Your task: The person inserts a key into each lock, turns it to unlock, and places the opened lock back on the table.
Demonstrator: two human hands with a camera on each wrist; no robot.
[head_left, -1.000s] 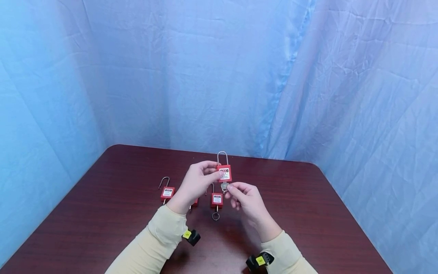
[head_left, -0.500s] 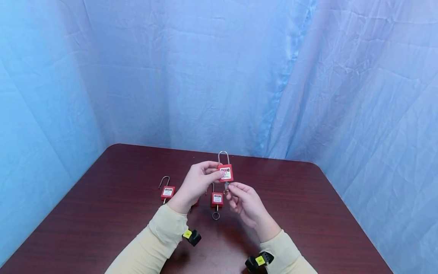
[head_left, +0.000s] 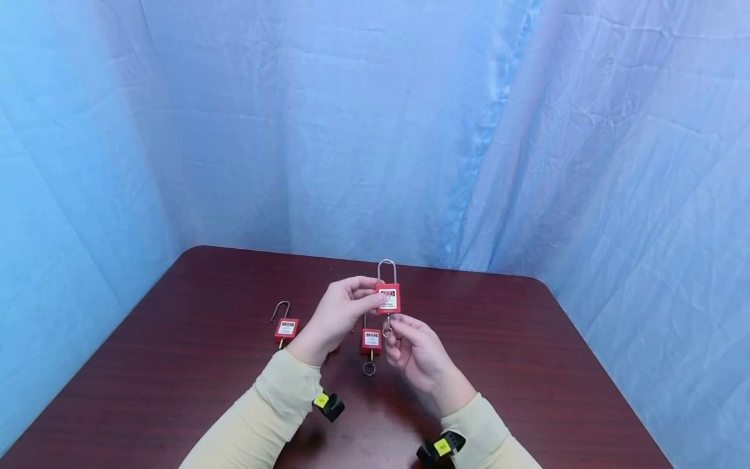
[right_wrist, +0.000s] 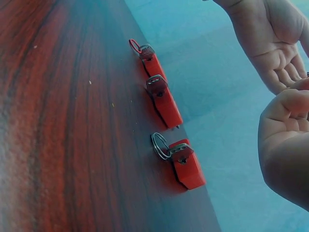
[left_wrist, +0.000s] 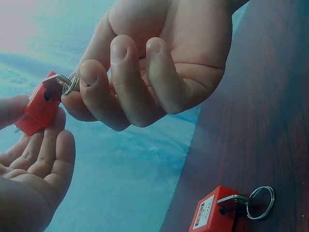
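My left hand (head_left: 368, 299) grips a red padlock (head_left: 388, 298) by its body above the table, with the steel shackle (head_left: 387, 270) pointing up and closed. Just below it my right hand (head_left: 395, 323) pinches the key (head_left: 387, 320) that sticks out of the lock's underside, and its ring (head_left: 387, 331) hangs there. In the left wrist view the red padlock (left_wrist: 39, 104) sits between my left thumb and fingers, and the right hand's fingers (left_wrist: 123, 82) curl by the key ring (left_wrist: 70, 82).
Three more red padlocks with keys lie in a row on the dark wooden table (head_left: 527, 365): one padlock (head_left: 286, 327) at the left, a second (head_left: 371, 341) under my hands, a third (right_wrist: 166, 101) between them. Blue cloth (head_left: 375, 130) surrounds the table.
The key under the held padlock has gone from flat-on to edge-on. My right hand has crept left and closer beneath the lock. The padlock has shifted slightly right.
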